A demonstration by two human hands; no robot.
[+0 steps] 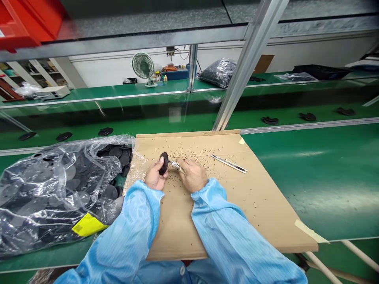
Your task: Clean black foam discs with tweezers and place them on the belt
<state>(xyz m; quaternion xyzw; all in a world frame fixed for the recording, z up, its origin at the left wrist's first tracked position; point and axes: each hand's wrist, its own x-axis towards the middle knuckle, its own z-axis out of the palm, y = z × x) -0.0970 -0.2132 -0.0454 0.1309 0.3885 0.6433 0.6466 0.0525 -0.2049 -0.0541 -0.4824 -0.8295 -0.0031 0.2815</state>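
My left hand (155, 176) pinches a round black disc (164, 163) by its edge, thumb on its near face, and holds it upright above the cardboard sheet (225, 213). In my right hand (194, 174) is a small silver metal tool (177, 165), whose tip points at the disc and is at or very close to its face. My fingers partly hide the tool, so its exact kind is unclear. Small dark specks lie scattered over the cardboard around both hands. A slim knife-like tool (229, 163) rests on the cardboard to the right.
At left lies a clear plastic bag (59, 177) full of black discs, with a yellow label (89, 225). More black pieces (270, 120) sit along the green conveyor belt (148, 114). A slanted metal post (248, 59) rises behind the cardboard. A fan (143, 66) stands farther back.
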